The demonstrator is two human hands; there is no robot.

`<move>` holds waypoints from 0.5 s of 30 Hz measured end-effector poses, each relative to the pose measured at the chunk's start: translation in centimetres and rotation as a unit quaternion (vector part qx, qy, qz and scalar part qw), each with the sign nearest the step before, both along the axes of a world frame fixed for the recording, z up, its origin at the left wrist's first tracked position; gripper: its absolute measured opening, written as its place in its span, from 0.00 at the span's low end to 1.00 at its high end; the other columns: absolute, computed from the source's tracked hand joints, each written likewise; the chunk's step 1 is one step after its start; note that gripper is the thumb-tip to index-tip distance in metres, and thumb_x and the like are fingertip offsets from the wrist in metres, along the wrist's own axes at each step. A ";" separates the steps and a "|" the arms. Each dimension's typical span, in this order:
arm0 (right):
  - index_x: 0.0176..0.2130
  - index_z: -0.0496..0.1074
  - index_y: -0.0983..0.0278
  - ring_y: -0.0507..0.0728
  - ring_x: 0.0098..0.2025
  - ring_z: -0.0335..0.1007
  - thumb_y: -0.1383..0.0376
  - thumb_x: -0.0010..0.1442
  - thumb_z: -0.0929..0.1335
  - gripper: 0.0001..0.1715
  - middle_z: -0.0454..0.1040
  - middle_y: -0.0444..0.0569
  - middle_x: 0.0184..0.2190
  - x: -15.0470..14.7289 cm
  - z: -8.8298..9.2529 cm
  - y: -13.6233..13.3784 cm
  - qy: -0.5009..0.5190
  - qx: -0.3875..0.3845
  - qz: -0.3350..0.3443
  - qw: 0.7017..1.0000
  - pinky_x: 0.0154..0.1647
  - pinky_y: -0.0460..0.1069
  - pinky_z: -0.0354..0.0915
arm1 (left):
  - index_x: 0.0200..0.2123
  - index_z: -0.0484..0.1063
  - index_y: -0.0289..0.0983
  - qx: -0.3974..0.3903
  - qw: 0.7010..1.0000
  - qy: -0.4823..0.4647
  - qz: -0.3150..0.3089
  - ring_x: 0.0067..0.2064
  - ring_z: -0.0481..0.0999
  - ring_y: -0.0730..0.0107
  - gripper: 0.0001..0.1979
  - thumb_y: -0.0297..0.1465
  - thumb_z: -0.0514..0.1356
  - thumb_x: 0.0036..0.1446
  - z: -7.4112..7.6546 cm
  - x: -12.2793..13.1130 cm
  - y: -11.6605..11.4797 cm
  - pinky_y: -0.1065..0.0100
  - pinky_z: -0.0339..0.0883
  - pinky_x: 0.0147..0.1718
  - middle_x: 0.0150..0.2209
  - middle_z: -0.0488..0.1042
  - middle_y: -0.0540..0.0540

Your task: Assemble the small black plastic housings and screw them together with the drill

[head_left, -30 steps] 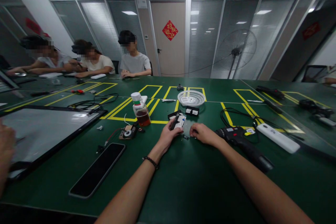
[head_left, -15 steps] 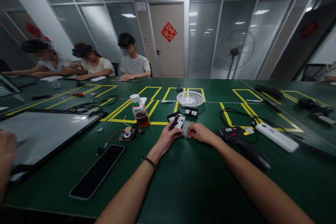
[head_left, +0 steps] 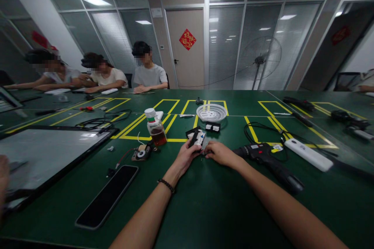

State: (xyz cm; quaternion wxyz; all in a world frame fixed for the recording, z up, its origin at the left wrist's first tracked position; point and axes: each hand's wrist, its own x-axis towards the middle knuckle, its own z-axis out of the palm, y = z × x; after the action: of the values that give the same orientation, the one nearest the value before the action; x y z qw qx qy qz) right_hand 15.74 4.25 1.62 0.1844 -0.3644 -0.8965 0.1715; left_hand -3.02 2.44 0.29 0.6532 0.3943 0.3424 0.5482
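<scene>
My left hand (head_left: 186,157) is closed around a small black-and-white plastic device (head_left: 199,138) with a spot of blue on it. Close beside its lower right edge, my right hand (head_left: 218,153) has its fingers pinched together. Whatever lies between those fingertips is too small and dark to make out. Just beyond the hands lies a black case piece with white pads (head_left: 212,127), and behind it a white plastic basket (head_left: 211,113). Another dark flat piece is partly hidden behind the held device.
To the right lie a black power drill (head_left: 264,158) and a long white power strip (head_left: 308,154) with black cable. On the left are a bottle of brown liquid (head_left: 157,134), a small wired part (head_left: 142,153), a phone (head_left: 107,196) and a framed panel (head_left: 55,155). Several people sit across the table.
My right hand has moved slightly left, up against the device in my left hand. The left hand keeps its hold. The camera view has tilted up slightly.
</scene>
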 end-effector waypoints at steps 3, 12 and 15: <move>0.40 0.75 0.65 0.58 0.43 0.70 0.68 0.59 0.69 0.07 0.73 0.51 0.39 -0.2 -0.3 -0.1 -0.038 0.050 -0.003 0.998 0.43 0.50 0.62 | 0.50 0.71 0.38 0.003 1.000 -0.006 0.000 0.42 0.75 0.67 0.24 0.24 0.65 0.47 -0.2 -0.1 0.1 0.63 0.72 0.45 0.46 0.74 0.43; 0.41 0.74 0.67 0.60 0.42 0.69 0.63 0.65 0.63 0.13 0.73 0.55 0.37 -0.6 0.1 -0.7 -0.110 0.170 0.024 0.979 0.44 0.52 0.61 | 0.47 0.73 0.36 -0.019 0.999 -0.026 0.013 0.42 0.75 0.67 0.20 0.23 0.65 0.47 -0.2 -0.2 0.2 0.63 0.73 0.44 0.44 0.74 0.42; 0.39 0.74 0.67 0.58 0.40 0.69 0.62 0.64 0.64 0.12 0.73 0.54 0.37 -0.2 0.3 -0.7 -0.095 0.154 0.006 0.983 0.41 0.50 0.60 | 0.46 0.73 0.36 -0.028 0.999 -0.033 0.015 0.40 0.75 0.68 0.19 0.23 0.65 0.47 -0.1 -0.2 0.1 0.63 0.73 0.44 0.43 0.75 0.43</move>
State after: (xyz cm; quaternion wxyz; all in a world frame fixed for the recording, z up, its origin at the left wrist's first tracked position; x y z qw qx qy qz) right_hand 15.54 3.56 1.89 0.1511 -0.3409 -0.9279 -0.0032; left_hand -3.22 2.52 0.24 0.6670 0.3520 0.3417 0.5608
